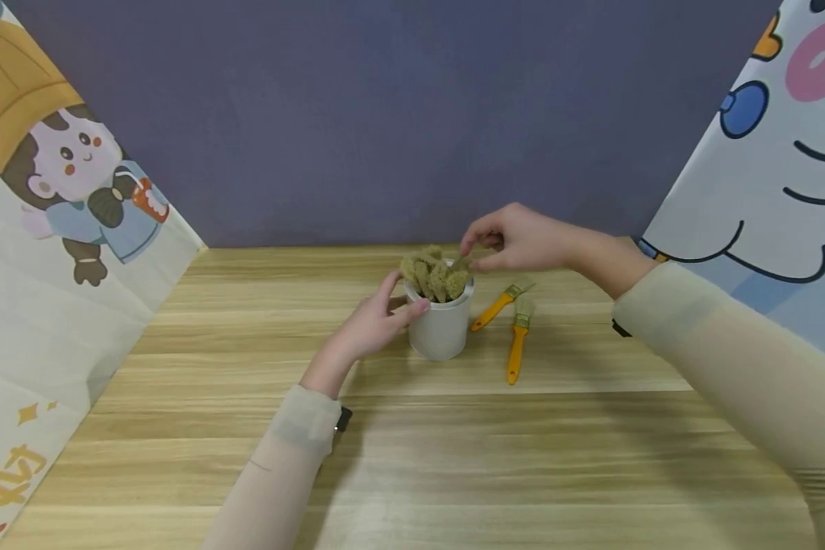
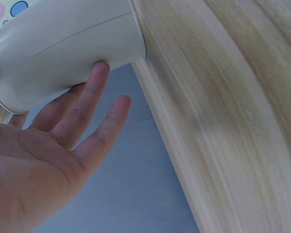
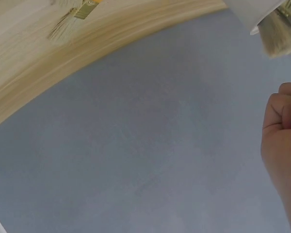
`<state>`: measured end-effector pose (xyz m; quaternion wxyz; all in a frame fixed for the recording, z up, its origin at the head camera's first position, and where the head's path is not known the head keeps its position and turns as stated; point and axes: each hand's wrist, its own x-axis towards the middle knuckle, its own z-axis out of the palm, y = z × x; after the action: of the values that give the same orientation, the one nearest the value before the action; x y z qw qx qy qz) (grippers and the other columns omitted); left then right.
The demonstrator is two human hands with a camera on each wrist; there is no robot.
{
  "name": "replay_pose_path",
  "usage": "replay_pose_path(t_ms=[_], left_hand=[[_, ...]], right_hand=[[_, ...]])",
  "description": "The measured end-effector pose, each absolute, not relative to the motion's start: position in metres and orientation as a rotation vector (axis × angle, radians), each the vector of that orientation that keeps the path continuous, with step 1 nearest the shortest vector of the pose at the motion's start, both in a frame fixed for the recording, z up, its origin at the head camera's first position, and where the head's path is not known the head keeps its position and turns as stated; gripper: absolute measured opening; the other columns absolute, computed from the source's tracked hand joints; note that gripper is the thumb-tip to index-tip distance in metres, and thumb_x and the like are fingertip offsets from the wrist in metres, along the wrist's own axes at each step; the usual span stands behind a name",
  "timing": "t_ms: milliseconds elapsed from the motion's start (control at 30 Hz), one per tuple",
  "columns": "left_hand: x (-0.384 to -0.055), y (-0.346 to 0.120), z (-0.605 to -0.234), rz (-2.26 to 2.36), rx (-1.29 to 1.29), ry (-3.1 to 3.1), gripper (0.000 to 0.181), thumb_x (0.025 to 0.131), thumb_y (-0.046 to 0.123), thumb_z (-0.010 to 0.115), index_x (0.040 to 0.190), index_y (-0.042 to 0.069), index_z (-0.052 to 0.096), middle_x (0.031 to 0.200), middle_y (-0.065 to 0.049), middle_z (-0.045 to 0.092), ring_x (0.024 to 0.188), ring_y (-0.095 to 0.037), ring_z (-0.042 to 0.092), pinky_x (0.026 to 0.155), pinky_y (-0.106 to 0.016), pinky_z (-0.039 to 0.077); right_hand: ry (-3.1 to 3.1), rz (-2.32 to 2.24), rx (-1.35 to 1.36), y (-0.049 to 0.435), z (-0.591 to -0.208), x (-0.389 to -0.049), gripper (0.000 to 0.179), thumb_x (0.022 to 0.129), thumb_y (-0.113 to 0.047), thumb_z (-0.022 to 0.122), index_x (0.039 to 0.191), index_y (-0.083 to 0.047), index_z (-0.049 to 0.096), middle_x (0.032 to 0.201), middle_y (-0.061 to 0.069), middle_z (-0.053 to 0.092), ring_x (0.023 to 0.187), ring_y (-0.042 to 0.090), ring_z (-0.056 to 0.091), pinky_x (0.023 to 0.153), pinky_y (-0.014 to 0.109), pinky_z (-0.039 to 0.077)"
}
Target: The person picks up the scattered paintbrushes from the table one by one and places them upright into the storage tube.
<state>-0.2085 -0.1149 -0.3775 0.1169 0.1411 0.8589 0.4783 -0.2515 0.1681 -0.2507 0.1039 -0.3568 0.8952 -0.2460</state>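
A white cup (image 1: 438, 330) stands upright on the table, filled with several paintbrushes (image 1: 437, 281), tan bristles up. My left hand (image 1: 367, 325) holds the cup from its left side, thumb near the front rim; in the left wrist view some fingers of that hand (image 2: 53, 145) touch the cup wall (image 2: 82, 48). At the cup's right rim, the index finger and thumb of my right hand (image 1: 522, 238) pinch a paintbrush by its top. The right wrist view shows the right hand (image 3: 283, 131) with curled fingers, its fingertips cut off by the frame edge.
Two paintbrushes with orange handles lie right of the cup: one slanted close by (image 1: 495, 309), one farther right (image 1: 517, 347). A grey-blue wall (image 1: 385, 114) rises behind the wooden table (image 1: 488, 466). Printed cartoon sheets flank it on the left (image 1: 76, 321) and right (image 1: 715, 206).
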Motion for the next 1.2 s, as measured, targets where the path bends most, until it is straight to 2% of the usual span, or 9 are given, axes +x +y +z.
replay_pose_path(t_ms=[333, 600, 800, 867, 900, 967, 1033, 1100, 1200], left_hand=[[-0.209, -0.114, -0.377, 1.389, 0.415, 2.521, 0.086, 0.099, 0.068, 0.063, 0.168, 0.039, 0.021, 0.168, -0.022, 0.042, 0.151, -0.034, 0.052, 0.111, -0.053, 0.057], [-0.209, -0.115, -0.376, 1.366, 0.396, 2.538, 0.088, 0.1, 0.067, 0.063, 0.169, 0.035, 0.019, 0.167, -0.024, 0.043, 0.151, -0.033, 0.052, 0.115, -0.053, 0.054], [-0.208, -0.116, -0.375, 1.351, 0.391, 2.541, 0.09, 0.099, 0.069, 0.062, 0.17, 0.034, 0.019, 0.167, -0.023, 0.044, 0.152, -0.033, 0.051, 0.118, -0.055, 0.051], [-0.209, -0.116, -0.375, 1.352, 0.391, 2.538, 0.09, 0.099, 0.069, 0.062, 0.17, 0.034, 0.018, 0.167, -0.023, 0.043, 0.152, -0.033, 0.051, 0.118, -0.055, 0.051], [-0.209, -0.116, -0.375, 1.353, 0.391, 2.537, 0.09, 0.099, 0.069, 0.062, 0.17, 0.034, 0.018, 0.167, -0.023, 0.043, 0.152, -0.033, 0.05, 0.118, -0.055, 0.051], [-0.209, -0.116, -0.375, 1.357, 0.391, 2.538, 0.091, 0.099, 0.07, 0.061, 0.17, 0.034, 0.017, 0.168, -0.023, 0.043, 0.152, -0.033, 0.05, 0.117, -0.055, 0.051], [-0.209, -0.116, -0.376, 1.365, 0.393, 2.536, 0.091, 0.099, 0.07, 0.062, 0.17, 0.035, 0.017, 0.168, -0.022, 0.042, 0.152, -0.033, 0.051, 0.116, -0.055, 0.052], [-0.208, -0.116, -0.376, 1.372, 0.394, 2.533, 0.09, 0.099, 0.069, 0.062, 0.17, 0.036, 0.018, 0.169, -0.02, 0.041, 0.152, -0.033, 0.05, 0.116, -0.054, 0.053], [-0.208, -0.116, -0.377, 1.377, 0.397, 2.53, 0.089, 0.098, 0.07, 0.063, 0.169, 0.038, 0.018, 0.17, -0.021, 0.04, 0.152, -0.033, 0.05, 0.115, -0.054, 0.053]], right_hand=[[2.606, -0.72, -1.057, 0.166, -0.256, -0.252, 0.02, 0.101, -0.021, 0.075, 0.12, -0.017, 0.076, 0.066, -0.003, 0.029, 0.059, 0.013, 0.024, 0.061, 0.03, 0.033], [2.686, -0.778, -0.876, 0.203, -0.269, -0.268, 0.025, 0.106, -0.018, 0.066, 0.131, -0.017, 0.067, 0.077, 0.003, 0.041, 0.063, 0.015, 0.033, 0.074, 0.039, 0.043], [2.686, -0.66, -0.818, 0.236, -0.307, -0.282, 0.033, 0.103, -0.024, 0.074, 0.134, -0.019, 0.068, 0.081, 0.004, 0.046, 0.063, 0.014, 0.035, 0.067, 0.035, 0.04], [2.654, -0.604, -0.808, 0.242, -0.321, -0.284, 0.038, 0.101, -0.025, 0.077, 0.138, -0.02, 0.068, 0.09, 0.006, 0.056, 0.068, 0.016, 0.043, 0.07, 0.036, 0.041], [2.63, -0.587, -0.808, 0.245, -0.328, -0.284, 0.04, 0.1, -0.025, 0.077, 0.139, -0.02, 0.068, 0.1, 0.009, 0.063, 0.074, 0.021, 0.053, 0.072, 0.038, 0.045], [2.585, -0.543, -0.798, 0.249, -0.342, -0.284, 0.045, 0.101, -0.025, 0.076, 0.144, -0.019, 0.065, 0.127, 0.015, 0.068, 0.1, 0.035, 0.067, 0.085, 0.047, 0.055], [2.554, -0.489, -0.805, 0.254, -0.356, -0.285, 0.046, 0.101, -0.022, 0.076, 0.146, -0.019, 0.064, 0.151, 0.019, 0.06, 0.128, 0.047, 0.062, 0.1, 0.058, 0.056], [2.525, -0.464, -0.815, 0.258, -0.369, -0.284, 0.047, 0.101, -0.019, 0.076, 0.146, -0.018, 0.064, 0.159, 0.021, 0.053, 0.144, 0.053, 0.051, 0.111, 0.067, 0.051], [2.517, -0.423, -0.858, 0.261, -0.382, -0.283, 0.044, 0.1, -0.015, 0.076, 0.142, -0.019, 0.067, 0.156, 0.02, 0.056, 0.143, 0.05, 0.051, 0.114, 0.069, 0.047]])
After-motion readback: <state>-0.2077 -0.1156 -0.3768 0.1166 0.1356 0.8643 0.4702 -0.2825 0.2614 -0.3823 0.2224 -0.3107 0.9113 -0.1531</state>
